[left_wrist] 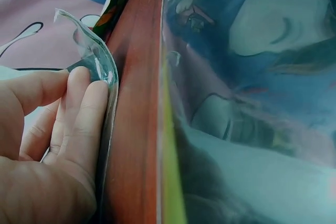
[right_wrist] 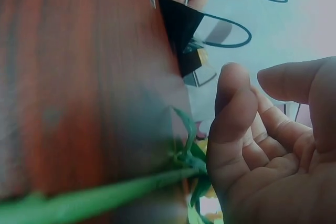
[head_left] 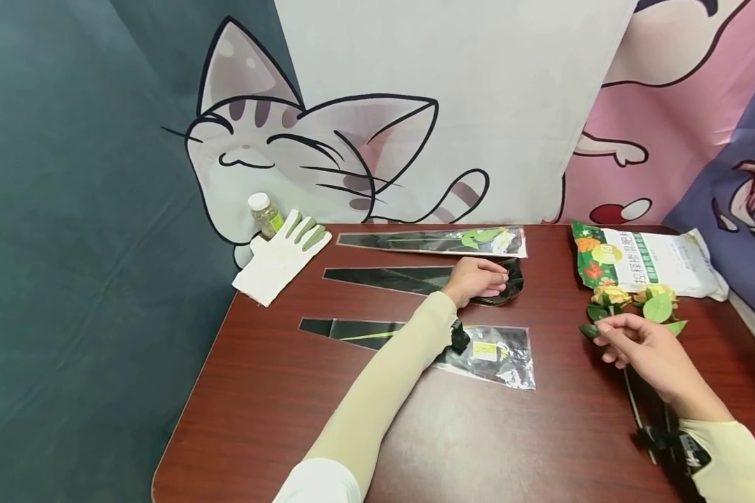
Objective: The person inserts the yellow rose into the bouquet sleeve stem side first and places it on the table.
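My left hand [head_left: 476,281] pinches the mouth of the middle plastic flower sleeve [head_left: 384,278], a long black taper lying on the table. In the left wrist view the sleeve's clear rim [left_wrist: 112,72] bulges up beside the fingertips. My right hand [head_left: 651,356] hovers over yellow roses [head_left: 612,296] at the right; its thumb and index finger are apart with nothing between them. A green stem [right_wrist: 121,190] runs past that hand in the right wrist view. Two more sleeves lie parallel, one at the back [head_left: 409,242] with leaves inside, one in front [head_left: 503,353] holding a yellow-labelled packet.
A white glove [head_left: 277,265] lies at the back left, by a white-capped jar [head_left: 264,209]. Behind the roses rests a white and green printed bag [head_left: 660,258]. A cartoon-printed cloth [head_left: 509,105] hangs along the table's back edge.
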Available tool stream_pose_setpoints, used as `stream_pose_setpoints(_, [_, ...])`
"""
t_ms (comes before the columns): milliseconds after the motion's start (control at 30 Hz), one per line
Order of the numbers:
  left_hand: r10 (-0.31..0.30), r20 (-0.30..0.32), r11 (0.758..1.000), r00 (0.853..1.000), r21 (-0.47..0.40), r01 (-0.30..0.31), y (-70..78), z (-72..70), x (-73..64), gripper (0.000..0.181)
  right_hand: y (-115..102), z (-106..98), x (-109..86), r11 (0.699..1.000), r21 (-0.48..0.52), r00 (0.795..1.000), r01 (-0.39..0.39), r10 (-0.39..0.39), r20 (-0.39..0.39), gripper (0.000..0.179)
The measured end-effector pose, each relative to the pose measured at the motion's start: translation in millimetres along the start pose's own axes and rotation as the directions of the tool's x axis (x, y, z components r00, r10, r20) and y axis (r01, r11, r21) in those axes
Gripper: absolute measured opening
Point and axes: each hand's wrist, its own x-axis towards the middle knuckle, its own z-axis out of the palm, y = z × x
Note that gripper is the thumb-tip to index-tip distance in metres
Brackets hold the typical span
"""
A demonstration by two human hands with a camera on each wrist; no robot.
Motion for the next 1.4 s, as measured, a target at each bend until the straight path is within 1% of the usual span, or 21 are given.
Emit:
stream_pose_setpoints(133, [-0.012, -0.006, 1.0, 1.0, -0.005, 0.012, -1.1, -0.7, 0.3, 0.008, 4, -4, -11.8, 1.0, -0.007, 1.0, 0.015, -0.015, -0.016, 0.012])
stream_pose_setpoints(200, [-0.017, -0.022, 1.0, 1.0, 0.014, 0.018, 1.4, 0.6, -1.3, 0.008, 6, -6, -15.5, 1.0, -0.021, 0.999, 0.018, -0.019, -0.026, 0.01])
stream_pose_setpoints(367, [-0.031, -0.071, 0.997, 0.997, 0.066, 0.036, 9.6, 5.4, -5.8, 0.009, 11, -15, -22.6, 0.996, -0.085, 0.998, -0.022, 0.017, -0.057, 0.011])
stream_pose_setpoints(500, [-0.039, -0.078, 0.997, 0.996, 0.06, 0.044, 10.1, 6.3, -4.3, 0.008, 19, -20, -28.4, 0.987, -0.152, 0.997, -0.049, 0.039, -0.065, 0.013])
stream_pose_setpoints(600, [-0.04, -0.075, 0.998, 0.996, 0.049, 0.044, 8.2, 5.1, -2.4, 0.008, 24, -22, -30.8, 0.977, -0.203, 0.998, -0.063, 0.057, -0.035, 0.019])
stream_pose_setpoints(700, [-0.042, -0.056, 0.998, 0.998, 0.037, 0.044, 5.6, 3.5, -0.1, 0.009, 26, -24, -33.0, 0.959, -0.263, 0.994, -0.104, 0.108, 0.002, 0.03])
stream_pose_setpoints(767, [-0.046, -0.049, 0.998, 0.998, 0.031, 0.047, 4.2, 3.1, 1.0, 0.008, 26, -25, -34.8, 0.944, -0.299, 0.987, -0.139, 0.155, 0.032, 0.04])
stream_pose_setpoints(900, [-0.05, -0.044, 0.998, 0.998, 0.024, 0.051, 3.6, 2.9, 1.0, 0.008, 23, -25, -36.7, 0.909, -0.362, 0.962, -0.205, 0.255, 0.096, 0.049])
stream_pose_setpoints(967, [-0.05, -0.043, 0.998, 0.998, 0.023, 0.051, 4.1, 3.2, 0.1, 0.008, 22, -25, -36.9, 0.893, -0.387, 0.946, -0.232, 0.299, 0.123, 0.049])
stream_pose_setpoints(1067, [-0.052, -0.041, 0.998, 0.998, 0.027, 0.053, 5.0, 4.5, -1.5, 0.009, 21, -25, -37.0, 0.871, -0.412, 0.927, -0.267, 0.349, 0.138, 0.046])
stream_pose_setpoints(1167, [-0.059, -0.048, 0.998, 0.997, 0.035, 0.06, 5.6, 5.7, -2.8, 0.009, 22, -25, -36.9, 0.871, -0.412, 0.922, -0.266, 0.354, 0.154, 0.042])
stream_pose_setpoints(1300, [-0.061, -0.062, 0.997, 0.996, 0.038, 0.064, 5.2, 6.5, -2.9, 0.009, 22, -23, -35.6, 0.881, -0.405, 0.93, -0.244, 0.331, 0.16, 0.038])
stream_pose_setpoints(1400, [-0.058, -0.058, 0.998, 0.997, 0.034, 0.06, 4.5, 6.7, -2.5, 0.009, 20, -22, -35.1, 0.879, -0.412, 0.933, -0.24, 0.326, 0.152, 0.037])
